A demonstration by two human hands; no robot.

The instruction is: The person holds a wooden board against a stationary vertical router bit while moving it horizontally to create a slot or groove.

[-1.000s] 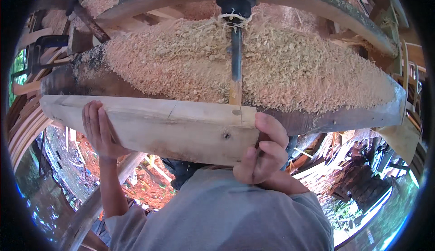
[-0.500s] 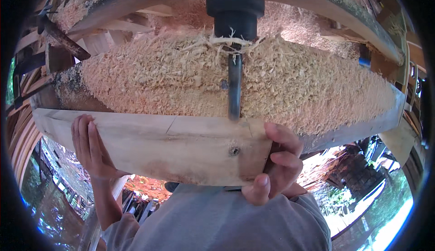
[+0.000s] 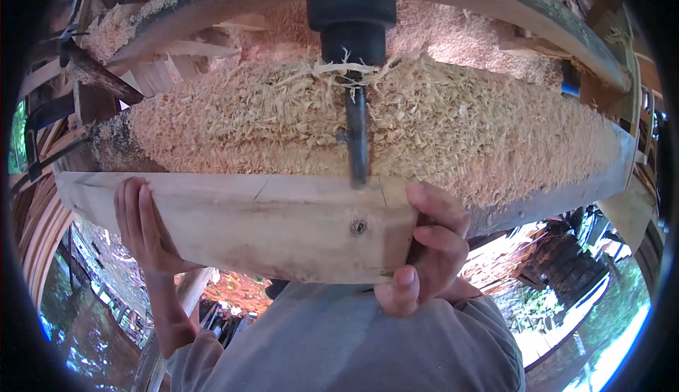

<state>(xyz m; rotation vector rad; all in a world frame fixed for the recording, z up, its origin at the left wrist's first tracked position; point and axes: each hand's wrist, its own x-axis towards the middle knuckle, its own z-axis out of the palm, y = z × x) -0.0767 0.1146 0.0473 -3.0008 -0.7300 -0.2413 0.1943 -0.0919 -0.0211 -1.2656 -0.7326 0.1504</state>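
Observation:
A pale wooden board (image 3: 283, 243) with a dark knot near its right end spans both my hands. My left hand (image 3: 141, 229) grips its left part, fingers laid over the upper face. At the right end, my right hand (image 3: 442, 240) wraps the end edge, with the fingers curled and the thumb at the near corner. A dark drill bit (image 3: 358, 134) hangs from a black chuck (image 3: 351, 10), and its tip meets the board's far edge between two short marked lines. Stringy wood fibres (image 3: 346, 72) are wound round the top of the bit.
Wood shavings (image 3: 269, 123) cover the worktable (image 3: 559, 197) beyond the board. A curved beam (image 3: 537, 10) dusted with sawdust runs across the back. A dark bar (image 3: 102, 70) juts in at the far left, and stacked wood strips (image 3: 42, 243) stand at the left rim.
The board has slid slightly away from me, and the bit's tip overlaps its far edge more. Both hands keep the same hold. The whole view has shifted a little.

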